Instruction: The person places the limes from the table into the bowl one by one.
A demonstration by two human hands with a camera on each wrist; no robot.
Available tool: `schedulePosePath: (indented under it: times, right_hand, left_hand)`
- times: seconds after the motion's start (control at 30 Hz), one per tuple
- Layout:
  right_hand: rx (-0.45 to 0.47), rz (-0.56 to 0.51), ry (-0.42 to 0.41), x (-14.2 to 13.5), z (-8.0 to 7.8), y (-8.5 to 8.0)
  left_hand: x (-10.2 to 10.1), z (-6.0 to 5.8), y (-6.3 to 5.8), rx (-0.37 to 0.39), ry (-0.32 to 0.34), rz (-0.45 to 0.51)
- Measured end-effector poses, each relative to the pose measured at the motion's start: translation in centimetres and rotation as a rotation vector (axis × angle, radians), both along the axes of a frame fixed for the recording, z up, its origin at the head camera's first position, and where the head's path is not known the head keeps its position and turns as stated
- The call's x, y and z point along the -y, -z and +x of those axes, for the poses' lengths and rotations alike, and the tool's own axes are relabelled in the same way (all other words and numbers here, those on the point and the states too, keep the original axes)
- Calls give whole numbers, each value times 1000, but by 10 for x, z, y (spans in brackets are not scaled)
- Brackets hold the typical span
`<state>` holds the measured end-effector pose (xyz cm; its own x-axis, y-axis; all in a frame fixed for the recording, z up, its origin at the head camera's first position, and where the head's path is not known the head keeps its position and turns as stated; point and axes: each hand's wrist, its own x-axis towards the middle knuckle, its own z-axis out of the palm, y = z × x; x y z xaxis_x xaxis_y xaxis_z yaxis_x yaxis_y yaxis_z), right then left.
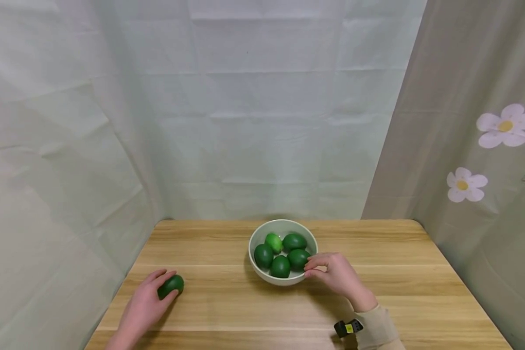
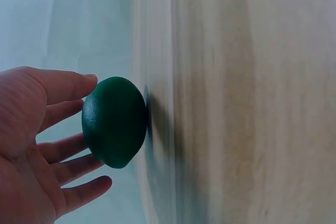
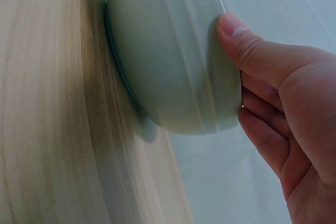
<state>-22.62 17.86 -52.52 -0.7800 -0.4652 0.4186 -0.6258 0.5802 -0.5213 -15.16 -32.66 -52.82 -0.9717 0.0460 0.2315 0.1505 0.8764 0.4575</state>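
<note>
In the head view, a pale green bowl [image 1: 258,272] stands on the wooden table and holds several dark green limes [image 1: 280,267] and a smaller bright green fruit [image 1: 273,242]. My right hand [image 1: 337,274] pinches the bowl's right rim; the right wrist view has the thumb outside the bowl [image 3: 168,61] and the other fingers partly hidden behind the rim. To the left, my left hand [image 1: 145,301] holds another dark green lime [image 1: 175,285] between thumb and fingers. That lime [image 2: 115,121] is at the tabletop in the left wrist view, with the fingertips partly behind it.
The wooden table [image 1: 218,311] is enclosed by hanging pale cloth [image 1: 262,146] at the back and sides. White flowers [image 1: 505,125] are printed on the right cloth. A small black device [image 1: 348,328] sits at the right sleeve's cuff [image 1: 376,325].
</note>
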Motion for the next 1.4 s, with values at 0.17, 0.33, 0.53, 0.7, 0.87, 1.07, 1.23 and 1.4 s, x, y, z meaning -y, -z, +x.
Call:
schedulePosePath:
  times: [0.17, 0.33, 0.53, 0.7, 0.87, 1.07, 1.23, 1.4]
  right_hand:
    - [-11, 0, -2, 0, 1, -1]
    - [-11, -4, -6, 0, 1, -1]
    - [0, -3, -1, 0, 1, -1]
    - [11, -1, 2, 0, 1, -1]
    - [10, -3, 5, -1, 0, 0]
    - [-4, -3, 2, -1, -1, 1]
    - [-7, -7, -2, -1, -1, 2]
    - [7, -7, 0, -1, -1, 1]
  left_hand:
    - [1, 0, 2, 2, -3, 5]
    - [3, -1, 5, 2, -6, 6]
    - [3, -3, 6, 12, -3, 0]
    - [2, -2, 7, 23, -7, -2]
    - [1, -2, 8, 30, -15, 0]
    - [1, -3, 9, 29, -21, -6]
    - [2, -3, 10, 30, -23, -8]
    - [2, -4, 10, 37, -23, -10]
